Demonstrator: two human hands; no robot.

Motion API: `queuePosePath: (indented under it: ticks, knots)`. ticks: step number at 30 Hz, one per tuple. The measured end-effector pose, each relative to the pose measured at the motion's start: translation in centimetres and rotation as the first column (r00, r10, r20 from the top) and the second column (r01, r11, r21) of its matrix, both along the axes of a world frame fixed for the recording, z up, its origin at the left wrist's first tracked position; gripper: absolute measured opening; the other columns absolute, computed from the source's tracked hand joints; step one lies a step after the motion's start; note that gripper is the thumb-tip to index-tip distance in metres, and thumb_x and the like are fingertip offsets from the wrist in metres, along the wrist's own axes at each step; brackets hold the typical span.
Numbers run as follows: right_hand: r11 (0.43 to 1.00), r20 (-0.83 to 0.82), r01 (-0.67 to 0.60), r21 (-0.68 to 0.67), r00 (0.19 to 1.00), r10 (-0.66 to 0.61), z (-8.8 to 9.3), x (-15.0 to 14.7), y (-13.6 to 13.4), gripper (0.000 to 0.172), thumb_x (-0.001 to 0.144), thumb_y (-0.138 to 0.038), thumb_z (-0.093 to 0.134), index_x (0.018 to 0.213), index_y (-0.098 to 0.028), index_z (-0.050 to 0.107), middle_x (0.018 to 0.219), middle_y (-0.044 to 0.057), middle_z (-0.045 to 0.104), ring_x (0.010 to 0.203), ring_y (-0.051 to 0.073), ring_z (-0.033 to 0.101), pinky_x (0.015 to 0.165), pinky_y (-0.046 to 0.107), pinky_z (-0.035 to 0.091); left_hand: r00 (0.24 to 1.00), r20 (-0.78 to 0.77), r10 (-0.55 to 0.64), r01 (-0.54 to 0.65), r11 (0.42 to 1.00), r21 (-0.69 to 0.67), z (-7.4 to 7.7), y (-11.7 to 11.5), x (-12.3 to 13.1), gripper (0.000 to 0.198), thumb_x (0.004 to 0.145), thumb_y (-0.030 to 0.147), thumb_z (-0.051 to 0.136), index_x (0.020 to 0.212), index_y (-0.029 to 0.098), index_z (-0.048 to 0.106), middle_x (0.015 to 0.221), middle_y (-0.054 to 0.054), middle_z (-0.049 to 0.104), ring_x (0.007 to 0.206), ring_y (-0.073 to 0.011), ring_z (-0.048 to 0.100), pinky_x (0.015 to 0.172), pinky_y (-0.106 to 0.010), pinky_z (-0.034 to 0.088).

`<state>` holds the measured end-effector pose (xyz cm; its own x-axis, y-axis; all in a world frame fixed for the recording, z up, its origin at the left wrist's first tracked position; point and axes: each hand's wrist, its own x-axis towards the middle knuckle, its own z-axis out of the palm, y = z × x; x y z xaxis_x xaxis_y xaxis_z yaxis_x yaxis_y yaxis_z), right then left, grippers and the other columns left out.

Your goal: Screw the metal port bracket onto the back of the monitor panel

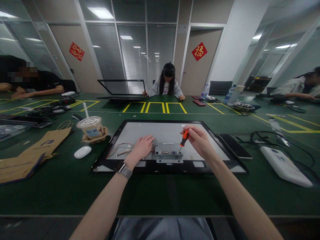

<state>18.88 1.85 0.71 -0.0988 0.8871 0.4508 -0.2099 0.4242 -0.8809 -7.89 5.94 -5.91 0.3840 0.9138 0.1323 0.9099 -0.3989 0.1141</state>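
Observation:
A flat display panel (135, 128) with a black frame lies on the green table in front of me. Near its front edge sits a metal bracket (170, 160) with a row of ports along it. My right hand (198, 138) grips an orange and black screwdriver (185, 137), its shaft pointing down at the bracket's right part. My left hand (143, 146) rests with fingers stretched out on the panel at the bracket's left side. Thin wires (120, 146) run over the panel left of that hand.
To the left stand a lidded drink cup (92, 128), a white oval case (82, 152) and a brown paper bag (37, 155). On the right lie a black phone (235, 145), a white device (285, 166) and black cables (297, 146). A person (168, 80) sits opposite.

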Motion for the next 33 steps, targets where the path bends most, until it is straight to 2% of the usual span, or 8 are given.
queuePosePath:
  ticks: [4,8,12,18,26,33]
  knots:
    - [0.999,-0.023,-0.050,0.004,0.998,0.050,0.29,-0.02,-0.17,0.025,0.085,-0.052,0.073,0.097,-0.030,0.075,0.088,0.003,0.071,0.090,0.023,0.065,0.087,0.042,0.050,1.000,0.000,-0.001,0.001,1.000,-0.001,0.05,-0.08,0.04,0.048,0.101,0.021,0.034,0.145,0.021,0.052,0.157,-0.009,0.048,0.144,-0.0237,0.046,0.120,-0.048,0.035]
    - [0.997,-0.047,-0.074,0.021,0.996,0.075,0.31,-0.19,-0.20,0.022,0.087,-0.051,0.072,0.090,-0.029,0.074,0.091,0.002,0.071,0.091,0.022,0.066,0.088,0.041,0.051,1.000,-0.003,-0.004,0.004,1.000,-0.003,0.07,-0.05,0.00,0.048,0.101,0.021,0.033,0.146,0.019,0.051,0.158,-0.009,0.047,0.145,-0.0243,0.045,0.121,-0.049,0.034]
    - [0.998,-0.014,-0.044,0.051,0.999,0.045,-0.01,-0.27,-0.16,0.022,0.081,-0.052,0.078,0.085,-0.030,0.075,0.092,0.001,0.069,0.092,0.021,0.065,0.092,0.040,0.050,1.000,-0.001,-0.010,0.010,1.000,-0.007,0.12,-0.01,-0.05,0.048,0.102,0.021,0.033,0.146,0.019,0.051,0.157,-0.009,0.047,0.144,-0.0241,0.046,0.121,-0.048,0.034]
    - [0.997,0.023,-0.079,-0.011,0.997,0.080,0.29,-0.26,-0.45,0.031,0.083,-0.055,0.075,0.102,-0.031,0.072,0.089,0.003,0.073,0.091,0.023,0.066,0.084,0.040,0.053,1.000,0.000,-0.003,0.003,1.000,-0.011,0.09,-0.04,-0.03,0.048,0.102,0.022,0.032,0.146,0.021,0.051,0.157,-0.009,0.047,0.145,-0.0243,0.045,0.121,-0.049,0.034]
    - [0.997,-0.027,-0.076,0.031,0.997,0.077,-0.04,-0.31,-0.15,0.021,0.081,-0.051,0.080,0.086,-0.030,0.076,0.092,0.001,0.070,0.091,0.021,0.065,0.097,0.043,0.050,1.000,-0.008,-0.002,0.002,1.000,-0.007,-0.15,0.13,-0.15,0.047,0.102,0.022,0.033,0.146,0.020,0.051,0.157,-0.009,0.047,0.144,-0.0244,0.046,0.121,-0.049,0.034]
    - [0.997,-0.018,-0.081,0.004,0.997,0.081,0.17,-0.18,-0.22,0.027,0.087,-0.052,0.073,0.103,-0.030,0.076,0.091,0.003,0.074,0.092,0.022,0.068,0.092,0.042,0.051,1.000,-0.007,0.000,0.000,1.000,-0.004,0.13,-0.05,0.01,0.048,0.102,0.020,0.033,0.146,0.020,0.051,0.157,-0.009,0.047,0.145,-0.0241,0.045,0.121,-0.049,0.034]
